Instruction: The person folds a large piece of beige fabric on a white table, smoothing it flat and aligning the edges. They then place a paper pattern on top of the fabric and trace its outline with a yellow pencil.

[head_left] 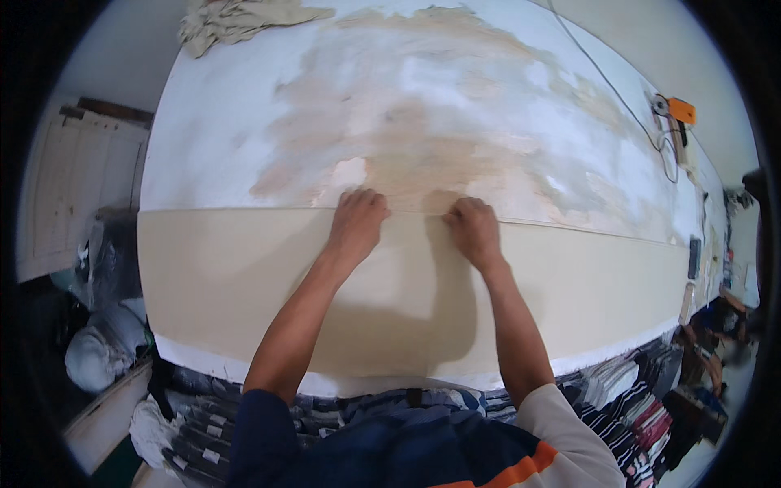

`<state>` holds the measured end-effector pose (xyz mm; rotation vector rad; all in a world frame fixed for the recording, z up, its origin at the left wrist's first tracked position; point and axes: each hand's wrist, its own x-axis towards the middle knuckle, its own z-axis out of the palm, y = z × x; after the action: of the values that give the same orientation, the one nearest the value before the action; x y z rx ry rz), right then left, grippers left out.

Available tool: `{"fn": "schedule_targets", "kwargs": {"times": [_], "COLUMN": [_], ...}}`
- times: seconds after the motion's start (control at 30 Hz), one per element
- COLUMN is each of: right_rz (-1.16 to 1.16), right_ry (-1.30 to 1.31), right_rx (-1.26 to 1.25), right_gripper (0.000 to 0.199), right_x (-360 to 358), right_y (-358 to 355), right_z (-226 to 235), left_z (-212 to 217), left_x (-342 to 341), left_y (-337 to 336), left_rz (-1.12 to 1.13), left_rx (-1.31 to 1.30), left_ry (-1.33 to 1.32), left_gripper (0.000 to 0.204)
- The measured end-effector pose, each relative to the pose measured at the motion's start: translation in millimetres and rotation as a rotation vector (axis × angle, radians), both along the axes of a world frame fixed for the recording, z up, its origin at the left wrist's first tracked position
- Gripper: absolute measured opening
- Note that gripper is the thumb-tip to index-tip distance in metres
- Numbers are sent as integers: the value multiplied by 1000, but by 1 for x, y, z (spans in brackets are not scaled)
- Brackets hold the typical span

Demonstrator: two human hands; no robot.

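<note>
A long beige sheet of fabric (220,268) lies flat across the near half of a white table (207,130), whose top is worn and stained brown in the middle. Along the fabric's far edge, my left hand (356,218) is closed with its fingers curled at the edge. To the right, at the same edge, my right hand (474,230) is closed too, thumb and fingers pinched together on the fabric. A short stretch of the edge runs between the two hands. The fingertips themselves are partly hidden by my knuckles.
Crumpled beige cloth (236,23) rests at the far left corner. An orange tool (679,110) with a grey cable (602,75) lies at the far right. A dark block (695,259) sits near the right edge. Folded garments (211,431) are stacked below the near edge.
</note>
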<state>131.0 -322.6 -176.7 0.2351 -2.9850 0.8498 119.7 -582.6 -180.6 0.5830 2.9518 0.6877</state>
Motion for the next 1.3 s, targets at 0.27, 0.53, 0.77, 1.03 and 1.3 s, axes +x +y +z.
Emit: {"fn": "schedule_targets", "kwargs": {"times": [0.27, 0.53, 0.77, 1.03, 1.3], "right_rz": [16, 115, 159, 131, 89], "right_ry": [-32, -328, 167, 210, -266], "right_rx": [172, -198, 171, 99, 157], "right_gripper": [24, 12, 13, 20, 10], "right_x": [3, -7, 11, 12, 15], "right_y": [66, 171, 148, 154, 288], "right_z": [14, 48, -10, -9, 24], "left_z": [-21, -24, 12, 6, 3], "left_x": [11, 11, 21, 90, 87], "left_y": [6, 5, 50, 237, 277], "left_rz": [160, 186, 374, 11, 301], "left_rx": [127, 52, -210, -87, -148], "left_ry": [191, 185, 131, -18, 103], "left_gripper": [11, 15, 37, 60, 61]}}
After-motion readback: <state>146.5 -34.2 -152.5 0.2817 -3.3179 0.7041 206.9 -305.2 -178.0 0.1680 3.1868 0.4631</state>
